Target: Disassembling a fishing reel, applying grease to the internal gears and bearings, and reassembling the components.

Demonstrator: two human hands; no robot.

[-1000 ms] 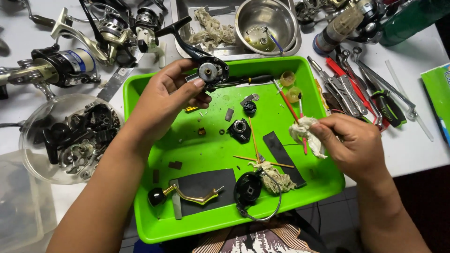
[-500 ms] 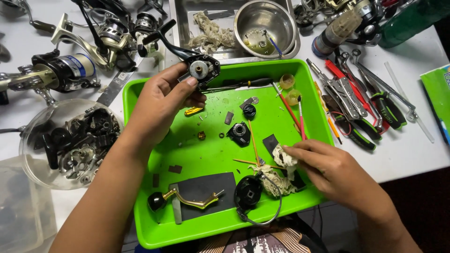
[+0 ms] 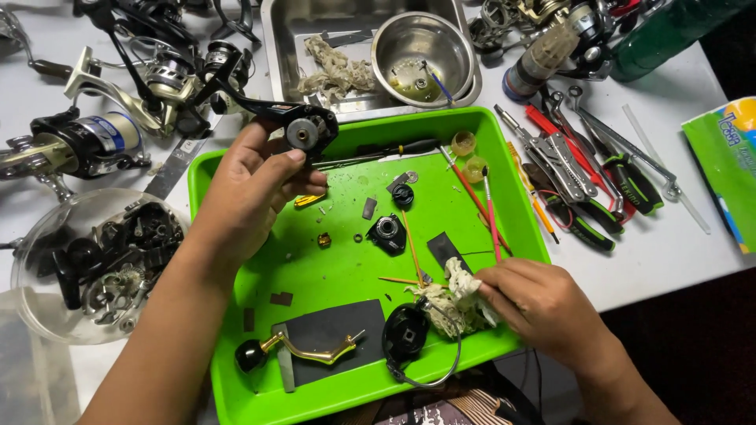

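Left hand [image 3: 252, 185] is closed around a black fishing reel body [image 3: 303, 126], fingers wrapped under it and thumb near the round gear housing, holding it up over the far left corner of the green tray [image 3: 315, 393]. Right hand [image 3: 543, 303] is down at the tray's near right side, fingertips pinched on a dirty wad of rag [image 3: 453, 303] that lies on the tray floor just beside a black round side cover [image 3: 405, 334]. I read the step as cleaning: the reel body is held ready with its open gear side showing, and the rag is being gathered up. The next move would call for lifting the rag clear of the thin sticks [image 3: 413, 260] and small loose parts, then bringing the two hands together over the middle of the tray. Room there is fair: a bare green patch lies between the hands, but a black small part [image 3: 387, 232], a brass bit [image 3: 324, 240] and a dark flat mat [image 3: 331, 338] with a gold crank handle [image 3: 315, 350] ring it. Tray walls are low. Beyond the right wall pliers [image 3: 587, 208] crowd close; beyond the far wall sits a steel bowl [image 3: 423, 55]; to the left, more reels [image 3: 87, 142] and a clear dish of parts [image 3: 94, 264]. Any wide swing risks knocking something.
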